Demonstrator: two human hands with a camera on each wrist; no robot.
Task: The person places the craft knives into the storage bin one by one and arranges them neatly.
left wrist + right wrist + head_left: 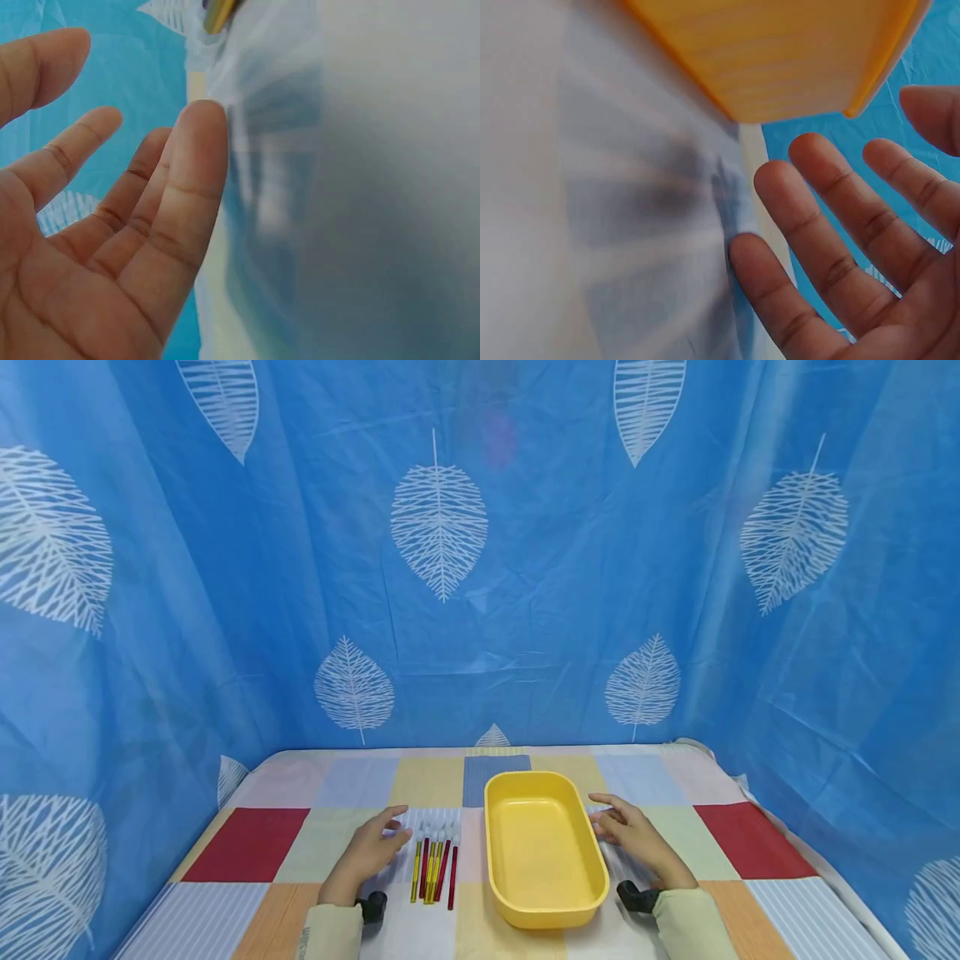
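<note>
Both my hands are open w/ nothing in them: my left hand [369,850] hovers low, fingers relaxed and spread, and the row of red and yellow utensils [434,870] lies just to its right, handles toward me, pale ends pointing away. My right hand [634,835] is also flat-ish and loose, just right of the yellow tray [546,906], which sits between my two hands and has nothing in it. In the left wrist view the left fingers [193,187] are straight, cloth blurred beside them; in the right wrist view the tray's outer wall [780,52] is close above my right fingers [802,202], apart, not touching as far as I can tell. Risks, imo: the utensils lie packed side by side, some touching, so a pinch at one prob drags its neighbour or fans the row out. They're thin and flat on the checked tablecloth [255,843], so fingertips could slip off or bunch the cloth. The tray looks light; a nudge from either hand could slide it, esp. w/ the right hand so near its wall. Can't tell what the pale ends are, too small.
</note>
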